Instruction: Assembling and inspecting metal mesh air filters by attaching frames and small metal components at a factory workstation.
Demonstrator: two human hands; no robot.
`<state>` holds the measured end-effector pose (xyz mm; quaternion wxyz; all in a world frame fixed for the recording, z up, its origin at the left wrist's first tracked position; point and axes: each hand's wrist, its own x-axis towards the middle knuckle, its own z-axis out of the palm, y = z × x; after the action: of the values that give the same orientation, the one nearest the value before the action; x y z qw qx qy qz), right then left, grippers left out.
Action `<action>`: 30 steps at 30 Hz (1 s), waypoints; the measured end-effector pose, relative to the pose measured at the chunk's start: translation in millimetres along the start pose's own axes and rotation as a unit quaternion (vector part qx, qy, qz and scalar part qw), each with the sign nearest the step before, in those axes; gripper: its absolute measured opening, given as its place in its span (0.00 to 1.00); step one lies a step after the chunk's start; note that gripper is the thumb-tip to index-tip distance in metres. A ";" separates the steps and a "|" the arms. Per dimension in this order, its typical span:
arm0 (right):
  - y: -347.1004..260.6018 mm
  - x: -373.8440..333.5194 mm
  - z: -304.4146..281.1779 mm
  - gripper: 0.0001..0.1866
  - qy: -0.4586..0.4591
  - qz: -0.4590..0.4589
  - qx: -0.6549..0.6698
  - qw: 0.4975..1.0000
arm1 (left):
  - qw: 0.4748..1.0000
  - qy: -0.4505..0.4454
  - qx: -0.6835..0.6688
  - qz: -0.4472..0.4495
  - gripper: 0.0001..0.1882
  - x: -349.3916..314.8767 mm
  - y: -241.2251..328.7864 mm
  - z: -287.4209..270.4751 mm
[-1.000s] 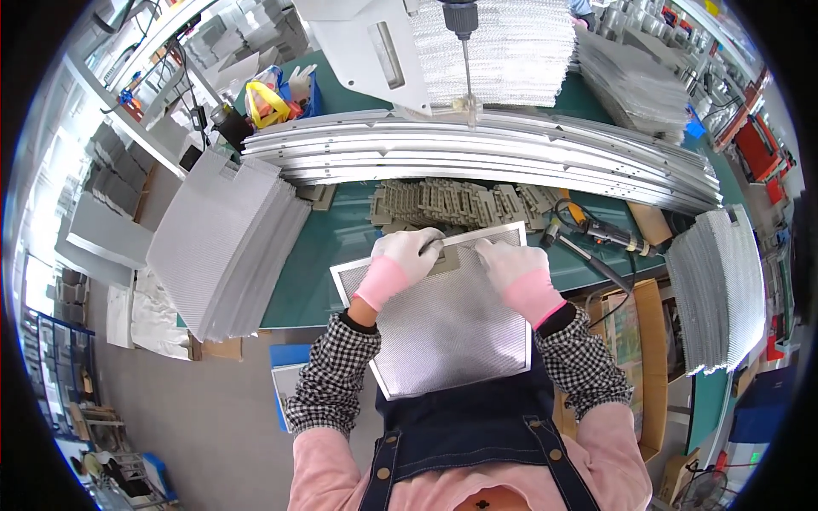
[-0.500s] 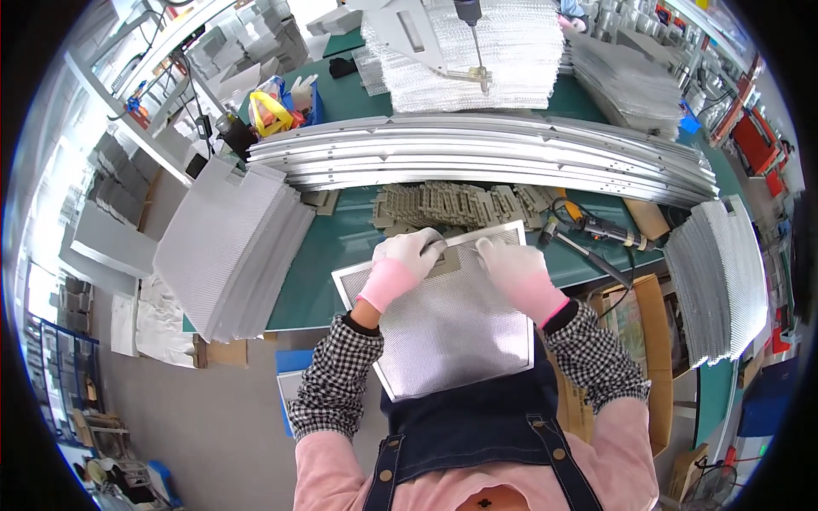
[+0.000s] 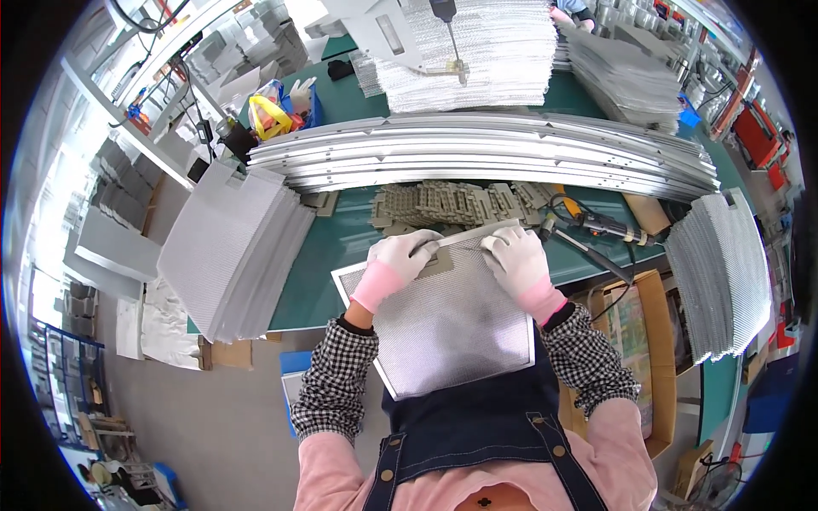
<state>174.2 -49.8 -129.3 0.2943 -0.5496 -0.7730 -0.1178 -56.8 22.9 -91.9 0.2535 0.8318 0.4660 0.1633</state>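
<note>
A framed metal mesh panel (image 3: 456,328) leans from the green table's edge down onto my apron, its pale rim running round the mesh. My left hand (image 3: 400,260), in a white glove with a pink cuff, grips the panel's top rim left of the middle. Right under its fingertips lies a small flat grey-beige plate (image 3: 439,262) on the mesh. Gloved the same way, my right hand (image 3: 518,258) has its fingers curled over the rim near the top right corner. Between both hands a pale frame strip (image 3: 464,235) runs along that top edge; the fingertips are partly hidden.
Beyond the panel lies a heap of beige plastic pieces (image 3: 452,204), with long metal strips (image 3: 477,153) behind it. Mesh sheets are stacked at left (image 3: 226,255) and right (image 3: 720,277). A power screwdriver (image 3: 609,228) and a hammer (image 3: 592,255) lie right of the heap.
My right hand has shifted slightly up, its fingers now curled over the top rim near the corner. My left hand stays at the rim beside the small plate. The view has shifted a little.
</note>
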 end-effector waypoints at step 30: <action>-21.8 9.4 18.9 0.06 -0.001 0.154 0.014 0.988 | 0.998 0.040 0.049 0.021 0.15 -0.3 16.8 8.8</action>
<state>145.9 -40.9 -135.8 0.3161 -0.6580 -0.6809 -0.0594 -40.9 13.0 -89.5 0.1905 0.8456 0.4655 0.1789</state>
